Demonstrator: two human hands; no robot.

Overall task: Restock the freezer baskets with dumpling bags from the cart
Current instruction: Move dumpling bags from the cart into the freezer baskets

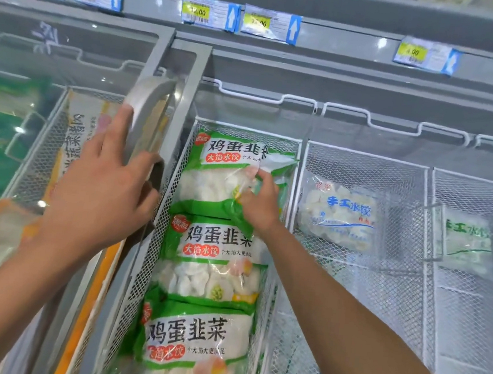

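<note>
Supermarket freezer (373,87) is running across the view, price tags (208,13) lining its back rail. Left hand (106,189) is lying flat with fingers spread on the sliding lid's grey handle (148,105). Right hand (260,200) is pinching the crumpled edge of the farthest green dumpling bag (222,171), which is sitting in a white wire basket (164,208) behind two more bags (209,256). Neighbouring baskets are holding clear bags (339,212).
</note>
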